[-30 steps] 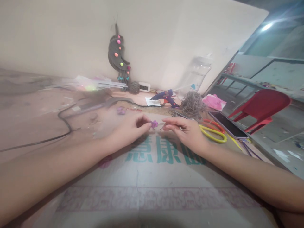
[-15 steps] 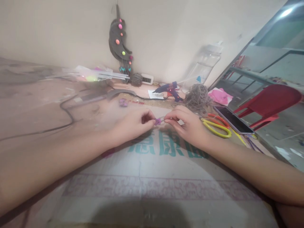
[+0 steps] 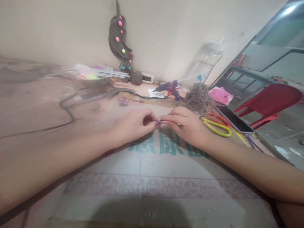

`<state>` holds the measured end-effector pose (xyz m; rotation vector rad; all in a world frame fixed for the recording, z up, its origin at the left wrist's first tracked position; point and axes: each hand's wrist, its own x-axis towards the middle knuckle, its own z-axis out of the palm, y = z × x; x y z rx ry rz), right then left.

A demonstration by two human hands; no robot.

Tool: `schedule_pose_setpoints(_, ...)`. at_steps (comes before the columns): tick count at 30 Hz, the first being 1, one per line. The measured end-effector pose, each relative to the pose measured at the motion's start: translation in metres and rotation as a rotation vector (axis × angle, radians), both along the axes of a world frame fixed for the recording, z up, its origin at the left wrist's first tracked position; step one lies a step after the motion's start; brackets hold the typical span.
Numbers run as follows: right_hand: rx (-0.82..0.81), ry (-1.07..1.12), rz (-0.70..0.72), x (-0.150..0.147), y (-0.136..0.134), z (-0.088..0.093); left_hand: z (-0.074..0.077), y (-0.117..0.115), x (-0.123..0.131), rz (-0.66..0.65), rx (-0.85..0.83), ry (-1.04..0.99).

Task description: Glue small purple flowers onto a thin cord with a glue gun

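Note:
My left hand [image 3: 135, 125] and my right hand [image 3: 187, 125] meet fingertip to fingertip over the printed cardboard sheet [image 3: 152, 180]. Between them sits a small purple flower-shaped bead [image 3: 158, 122], pinched by the left thumb and forefinger. The right hand's fingers are pressed together on a thin pale cord or wire at the bead; the cord is barely visible. Both forearms rest low over the cardboard.
Yellow-handled scissors [image 3: 217, 126] and a phone [image 3: 234, 118] lie right of my right hand. A tangle of jute twine [image 3: 198, 96], a blue glue gun [image 3: 168, 88], a pink cloth [image 3: 220, 95], another purple bead [image 3: 123, 101] and a black cable [image 3: 68, 110] lie behind. A red chair [image 3: 270, 101] stands beyond the table's right edge.
The hands have drawn closer together, so the bead is now mostly covered by the fingertips. The view has tilted slightly; nothing else on the table moved.

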<state>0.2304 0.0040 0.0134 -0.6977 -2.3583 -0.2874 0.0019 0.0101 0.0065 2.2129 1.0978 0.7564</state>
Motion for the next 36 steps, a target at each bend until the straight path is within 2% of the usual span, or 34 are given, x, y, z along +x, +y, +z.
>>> schedule_pose_setpoints(12, -0.119, -0.068, -0.059, -0.0011, -0.0012, -0.0009, 0.0026, -0.0028, 0.0006, -0.023, 0.032, 0.078)
schedule_pose_setpoints(17, -0.14, -0.042, -0.035, -0.0012, 0.0009, -0.0043, 0.0005, -0.0004, 0.0002, -0.028, 0.035, 0.098)
schedule_pose_setpoints(23, -0.22, -0.028, -0.046, -0.0013, 0.0023, -0.0045, -0.0044, 0.0021, -0.0024, -0.058, 0.039, 0.05)
schedule_pose_setpoints(28, -0.264, -0.037, -0.07, -0.0033, -0.0005, -0.0006, -0.0016, -0.0005, -0.002, -0.118, 0.075, 0.035)
schedule_pose_setpoints(36, -0.301, -0.016, -0.043, -0.0039, -0.0012, -0.0015, 0.0033, -0.0035, -0.0011, -0.079, 0.085, 0.103)
